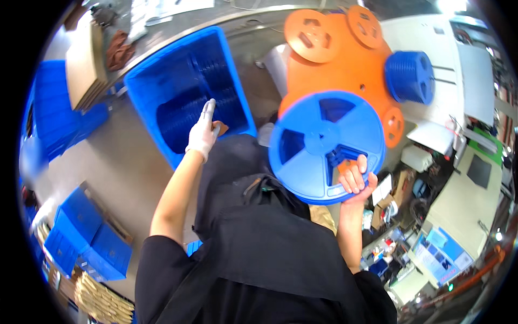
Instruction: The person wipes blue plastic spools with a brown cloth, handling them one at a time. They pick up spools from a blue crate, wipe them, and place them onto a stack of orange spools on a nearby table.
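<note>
On my feed, the right hand pinches the blue spoked reel by its near-right rim, at the orange table; the left hand, fingers extended, hangs left of it, by the blue bin.

Right of the open blue bin, an orange platform carries slotted orange discs, with a stack of blue reels at its side farthest from the bin. Beyond the bin, a grey counter holds white papers.
</note>
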